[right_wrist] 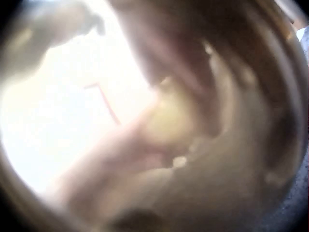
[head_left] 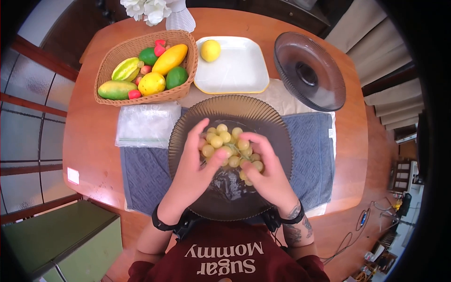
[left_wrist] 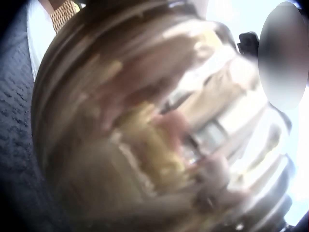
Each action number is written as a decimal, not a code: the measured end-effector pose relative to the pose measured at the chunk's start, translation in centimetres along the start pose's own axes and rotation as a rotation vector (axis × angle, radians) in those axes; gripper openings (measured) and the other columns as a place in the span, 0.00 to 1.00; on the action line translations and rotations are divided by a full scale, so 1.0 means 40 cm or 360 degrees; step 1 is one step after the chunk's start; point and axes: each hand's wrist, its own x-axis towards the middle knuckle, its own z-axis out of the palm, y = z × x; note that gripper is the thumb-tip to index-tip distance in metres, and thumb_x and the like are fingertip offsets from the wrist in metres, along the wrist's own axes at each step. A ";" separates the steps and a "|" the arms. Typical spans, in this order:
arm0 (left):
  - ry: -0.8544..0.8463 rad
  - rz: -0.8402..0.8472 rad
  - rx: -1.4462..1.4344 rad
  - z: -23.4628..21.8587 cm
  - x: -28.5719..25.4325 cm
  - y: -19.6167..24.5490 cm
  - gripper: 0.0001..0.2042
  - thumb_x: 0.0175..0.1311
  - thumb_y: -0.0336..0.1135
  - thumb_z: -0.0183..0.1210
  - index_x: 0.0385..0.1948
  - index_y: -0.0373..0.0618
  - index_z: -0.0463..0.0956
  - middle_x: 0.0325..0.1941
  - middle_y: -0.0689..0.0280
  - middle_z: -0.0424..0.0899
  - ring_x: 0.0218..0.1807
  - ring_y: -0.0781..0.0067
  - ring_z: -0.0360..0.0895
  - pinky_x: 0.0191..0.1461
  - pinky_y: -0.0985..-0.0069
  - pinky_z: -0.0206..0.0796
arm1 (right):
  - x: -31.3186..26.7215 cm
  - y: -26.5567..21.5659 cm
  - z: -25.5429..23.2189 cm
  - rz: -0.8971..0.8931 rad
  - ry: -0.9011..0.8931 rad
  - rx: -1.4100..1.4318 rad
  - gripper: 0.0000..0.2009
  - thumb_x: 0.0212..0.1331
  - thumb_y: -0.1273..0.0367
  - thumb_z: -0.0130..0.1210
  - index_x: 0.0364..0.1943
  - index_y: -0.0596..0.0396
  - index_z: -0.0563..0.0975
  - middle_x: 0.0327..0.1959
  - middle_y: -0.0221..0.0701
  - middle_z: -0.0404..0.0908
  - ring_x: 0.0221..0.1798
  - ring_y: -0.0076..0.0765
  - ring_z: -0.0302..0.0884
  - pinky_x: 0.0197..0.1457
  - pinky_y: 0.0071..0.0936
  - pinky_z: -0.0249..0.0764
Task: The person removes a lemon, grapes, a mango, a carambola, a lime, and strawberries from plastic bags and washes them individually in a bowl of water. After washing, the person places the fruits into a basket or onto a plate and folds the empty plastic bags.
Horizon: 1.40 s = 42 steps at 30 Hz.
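Observation:
A bunch of pale green grapes (head_left: 225, 137) is held over a dark, ribbed glass plate (head_left: 225, 103) in the head view. My left hand (head_left: 193, 162) curls round the bunch's left side, its thumb across the front. From the right, my right hand (head_left: 270, 171) grips the bunch, index finger above and thumb on the lower grapes. Both wrist views are blurred; a yellowish grape (right_wrist: 169, 118) shows between the fingers in the right wrist view.
Behind the plate stand a wicker basket (head_left: 110, 58) of mixed fruit, a white tray (head_left: 235, 70) with a yellow fruit (head_left: 210, 50), and another glass dish (head_left: 329, 70). A plastic bag (head_left: 145, 124) lies on the blue cloth (head_left: 307, 155). A white vase (head_left: 180, 19) stands at the back.

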 end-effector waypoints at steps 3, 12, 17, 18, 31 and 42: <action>-0.0043 -0.0079 -0.0396 -0.021 -0.013 0.026 0.26 0.74 0.43 0.54 0.69 0.47 0.58 0.55 0.66 0.74 0.51 0.76 0.73 0.52 0.77 0.69 | -0.012 -0.029 -0.024 0.0125 -0.0026 0.0679 0.27 0.65 0.74 0.46 0.70 0.50 0.60 0.52 0.35 0.78 0.52 0.28 0.78 0.53 0.26 0.74; -0.0334 0.0125 -0.0559 -0.041 -0.023 0.077 0.29 0.68 0.30 0.60 0.70 0.47 0.59 0.66 0.64 0.68 0.63 0.71 0.69 0.62 0.73 0.69 | -0.016 -0.031 -0.027 0.0146 -0.0082 0.1126 0.26 0.74 0.59 0.45 0.70 0.55 0.57 0.58 0.33 0.71 0.59 0.28 0.74 0.58 0.25 0.73; -0.0441 0.0319 -0.0337 -0.066 -0.018 0.131 0.28 0.63 0.28 0.65 0.66 0.45 0.67 0.65 0.64 0.68 0.67 0.68 0.68 0.67 0.71 0.65 | -0.029 -0.042 -0.045 0.0028 -0.0390 0.1053 0.26 0.72 0.61 0.49 0.67 0.54 0.56 0.59 0.34 0.71 0.59 0.30 0.74 0.59 0.27 0.73; -0.0446 0.0319 -0.0334 -0.067 -0.014 0.137 0.28 0.63 0.28 0.65 0.66 0.45 0.67 0.65 0.64 0.68 0.67 0.68 0.68 0.67 0.71 0.65 | -0.030 -0.061 -0.046 -0.0034 -0.0515 0.1044 0.25 0.72 0.62 0.51 0.66 0.54 0.56 0.59 0.34 0.71 0.58 0.29 0.74 0.59 0.28 0.73; -0.0217 0.0510 -0.0018 -0.046 -0.015 0.192 0.17 0.71 0.25 0.52 0.61 0.43 0.73 0.54 0.63 0.79 0.48 0.78 0.76 0.48 0.82 0.71 | -0.021 -0.119 -0.045 -0.0106 -0.0544 0.0756 0.42 0.57 0.70 0.69 0.71 0.53 0.53 0.61 0.36 0.69 0.64 0.31 0.68 0.66 0.30 0.69; -0.0529 0.0666 0.0186 -0.057 -0.026 0.186 0.28 0.64 0.24 0.58 0.68 0.38 0.63 0.65 0.56 0.72 0.63 0.66 0.73 0.65 0.68 0.66 | -0.011 -0.096 -0.036 -0.0201 -0.0260 0.0650 0.33 0.58 0.76 0.61 0.66 0.51 0.58 0.57 0.32 0.69 0.62 0.28 0.68 0.63 0.28 0.69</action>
